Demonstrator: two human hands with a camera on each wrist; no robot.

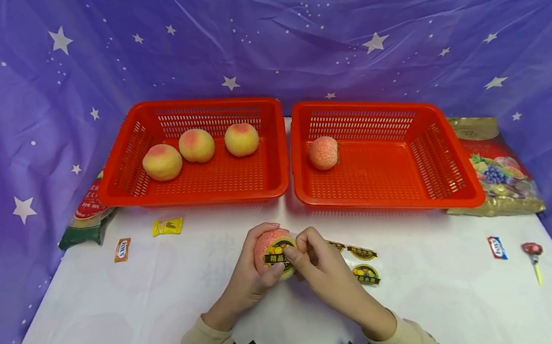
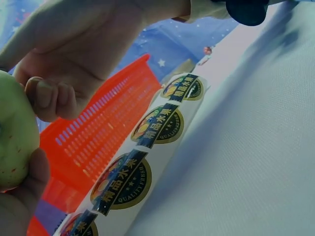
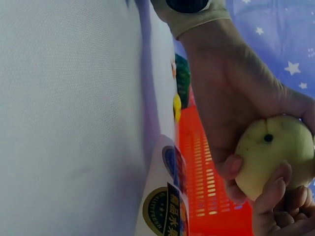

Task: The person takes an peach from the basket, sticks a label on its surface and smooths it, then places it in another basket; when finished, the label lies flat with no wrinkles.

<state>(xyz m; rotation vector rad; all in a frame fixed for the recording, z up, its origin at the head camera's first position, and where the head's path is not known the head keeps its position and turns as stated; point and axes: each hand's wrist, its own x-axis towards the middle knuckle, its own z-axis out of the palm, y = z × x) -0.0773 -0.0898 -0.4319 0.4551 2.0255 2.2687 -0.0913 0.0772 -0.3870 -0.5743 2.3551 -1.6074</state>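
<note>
My left hand (image 1: 242,285) grips an apple (image 1: 261,243) with speckled red skin and a pale green-yellow side, above the table in front of the baskets. A round black-and-gold sticker (image 1: 272,258) lies on its face. My right hand (image 1: 330,275) has its thumb pressed on that sticker. The other right fingers curl at the apple's side, and in the right wrist view a fingertip touches its pale underside (image 3: 263,160). Beside my right hand, partly hidden by it, lies a strip of stickers (image 2: 133,179). What the left palm covers is hidden.
The left red basket (image 1: 197,198) holds three peaches (image 1: 162,163); the right red basket (image 1: 392,201) holds one red apple (image 1: 324,153). Packaged bags (image 1: 500,169) stand at both outer sides. Small wrapped candies (image 1: 167,227) and a lollipop (image 1: 532,248) lie on the white table (image 1: 449,300).
</note>
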